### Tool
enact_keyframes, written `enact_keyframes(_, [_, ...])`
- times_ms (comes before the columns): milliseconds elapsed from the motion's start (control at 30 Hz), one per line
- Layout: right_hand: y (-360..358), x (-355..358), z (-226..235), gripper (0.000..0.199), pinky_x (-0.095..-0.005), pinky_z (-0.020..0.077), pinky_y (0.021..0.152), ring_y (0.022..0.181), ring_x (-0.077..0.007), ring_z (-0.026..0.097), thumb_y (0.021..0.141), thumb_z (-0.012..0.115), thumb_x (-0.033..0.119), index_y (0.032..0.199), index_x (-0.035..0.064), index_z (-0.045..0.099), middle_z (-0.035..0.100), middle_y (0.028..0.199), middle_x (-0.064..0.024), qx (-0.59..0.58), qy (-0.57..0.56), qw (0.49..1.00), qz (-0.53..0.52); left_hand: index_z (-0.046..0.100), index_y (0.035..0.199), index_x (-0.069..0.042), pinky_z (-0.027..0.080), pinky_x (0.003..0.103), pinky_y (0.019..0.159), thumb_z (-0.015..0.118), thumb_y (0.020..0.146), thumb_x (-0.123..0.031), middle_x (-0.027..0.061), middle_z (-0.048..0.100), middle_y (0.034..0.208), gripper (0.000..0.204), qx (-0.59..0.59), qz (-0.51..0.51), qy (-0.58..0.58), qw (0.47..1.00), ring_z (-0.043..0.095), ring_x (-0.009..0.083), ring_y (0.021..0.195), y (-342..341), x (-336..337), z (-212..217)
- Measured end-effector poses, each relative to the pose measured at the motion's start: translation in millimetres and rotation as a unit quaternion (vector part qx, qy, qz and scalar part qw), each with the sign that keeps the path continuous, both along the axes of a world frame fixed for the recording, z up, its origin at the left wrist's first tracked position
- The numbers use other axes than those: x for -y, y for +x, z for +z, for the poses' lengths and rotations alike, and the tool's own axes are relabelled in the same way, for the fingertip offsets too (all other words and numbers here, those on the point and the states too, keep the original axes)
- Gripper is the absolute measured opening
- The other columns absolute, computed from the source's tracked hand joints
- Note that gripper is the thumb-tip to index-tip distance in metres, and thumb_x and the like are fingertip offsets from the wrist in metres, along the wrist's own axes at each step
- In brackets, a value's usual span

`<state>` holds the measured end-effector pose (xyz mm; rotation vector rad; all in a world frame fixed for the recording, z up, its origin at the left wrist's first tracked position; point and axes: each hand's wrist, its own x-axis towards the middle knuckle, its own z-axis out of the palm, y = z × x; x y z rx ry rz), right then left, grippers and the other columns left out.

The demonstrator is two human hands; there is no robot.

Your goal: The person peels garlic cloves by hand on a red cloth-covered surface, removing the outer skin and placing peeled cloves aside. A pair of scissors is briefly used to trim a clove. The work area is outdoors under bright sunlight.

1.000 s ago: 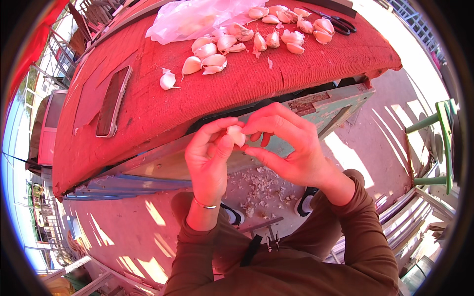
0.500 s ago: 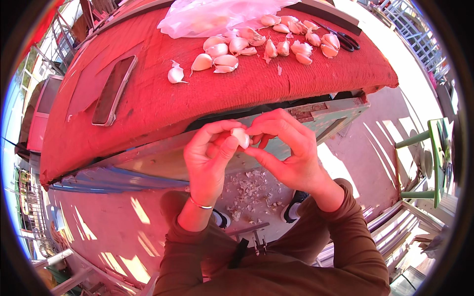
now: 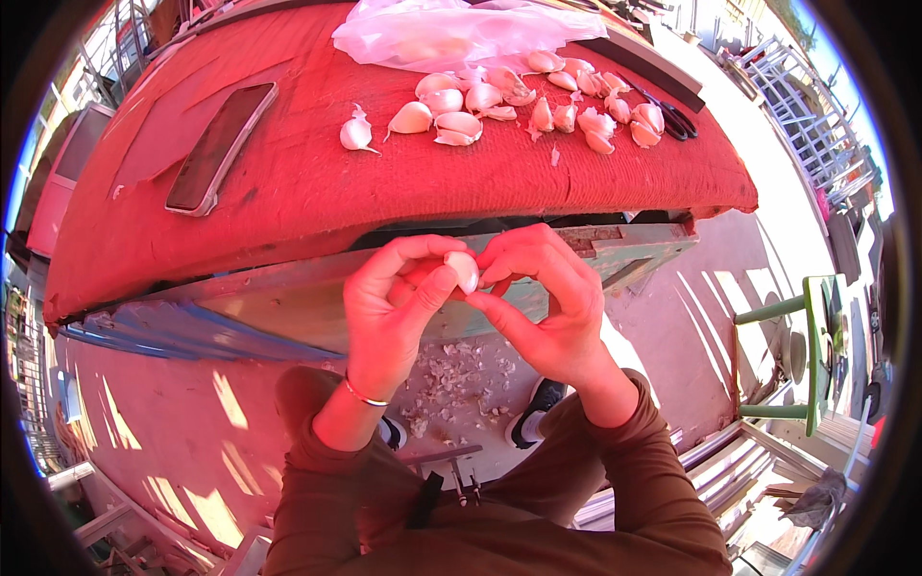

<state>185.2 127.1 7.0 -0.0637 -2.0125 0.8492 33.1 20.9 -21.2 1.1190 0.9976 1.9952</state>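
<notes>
A pale garlic clove [image 3: 463, 273] is held in front of me, just off the table's near edge. My left hand [image 3: 392, 312] is closed on it, gripping it between thumb and fingers; a thin bracelet circles that wrist. From the other side, my right hand [image 3: 552, 312] pinches at the clove's right edge with thumb and forefinger. Whether a bit of skin lies in that pinch is too small to tell. Several unpeeled garlic cloves [image 3: 459, 129] lie on the red-covered table [image 3: 317, 187] beyond my hands, one of them [image 3: 356, 132] apart at the left.
A phone [image 3: 221, 149] lies on the table's left part. At the back are a translucent plastic bag [image 3: 451, 34] and black-handled scissors [image 3: 678, 122]. Garlic skins [image 3: 456, 379] litter the floor between my shoes. A green-framed stool or chair [image 3: 818, 355] stands at the right.
My view has shifted a little, so the table and my arms sit slightly further left in the picture. Both hands stay at the garlic clove in nearly the same pose.
</notes>
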Motion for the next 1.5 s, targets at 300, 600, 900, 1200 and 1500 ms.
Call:
enact_keyframes(300, [0.7, 0.2, 2.4, 0.031, -0.0308, 0.0576, 0.073, 0.085, -0.0200, 0.069, 0.077, 0.082, -0.010, 0.103, -0.0012, 0.068, 0.067, 0.106, -0.0152, 0.021, 0.004, 1.000, 0.002, 0.066, 0.118, 0.006, 0.061, 0.032, 0.088, 0.067, 0.101, -0.002, 0.0111, 0.072, 0.107, 0.019, 0.003, -0.013, 0.009, 1.000, 0.070, 0.0153, 0.097, -1.3, 1.2, 3.2])
enact_keyframes(600, [2.3, -2.0, 2.8, 0.023, -0.0311, 0.0561, 0.071, 0.080, -0.0185, 0.068, 0.080, 0.080, -0.007, 0.097, 0.0012, 0.067, 0.066, 0.106, -0.0115, 0.032, 0.037, 0.999, -0.015, 0.066, 0.118, 0.007, 0.059, 0.032, 0.093, 0.068, 0.099, 0.001, 0.0113, 0.072, 0.109, 0.019, -0.017, 0.004, 0.016, 1.000, 0.071, 0.0163, 0.100, -0.8, -0.5, 6.2])
enact_keyframes(900, [3.1, 1.3, -1.8, 0.008, -0.0296, 0.0534, 0.091, 0.103, -0.0131, 0.062, 0.093, 0.071, -0.001, 0.099, -0.0025, 0.067, 0.060, 0.122, -0.0121, 0.021, -0.243, 0.969, 0.042, 0.069, 0.114, 0.006, 0.060, 0.034, 0.095, 0.074, 0.091, 0.008, 0.0166, 0.068, 0.119, 0.024, -0.195, 0.128, 0.036, 0.972, 0.070, 0.0227, 0.108, 2.3, -0.5, 5.5])
enact_keyframes(1200, [1.2, 1.1, -8.5, 0.006, -0.0256, 0.0522, 0.082, 0.097, -0.0102, 0.062, 0.094, 0.071, 0.000, 0.098, -0.0016, 0.067, 0.063, 0.119, -0.0104, -0.006, -0.263, 0.964, 0.034, 0.072, 0.105, 0.001, 0.060, 0.035, 0.086, 0.082, 0.081, 0.006, 0.0121, 0.076, 0.103, 0.026, -0.322, 0.204, 0.081, 0.921, 0.074, 0.0258, 0.099, 6.9, -5.7, 9.4])
enact_keyframes(1500, [6.7, -0.2, -4.0, 0.005, -0.0258, 0.0525, 0.082, 0.092, -0.0101, 0.062, 0.092, 0.063, -0.008, 0.093, -0.0028, 0.064, 0.062, 0.120, -0.0109, 0.004, -0.247, 0.969, 0.008, 0.069, 0.114, 0.007, 0.060, 0.033, 0.094, 0.074, 0.092, 0.006, 0.0169, 0.071, 0.117, 0.022, -0.103, 0.104, 0.053, 0.988, 0.071, 0.0206, 0.108, 4.3, 1.3, 7.5])
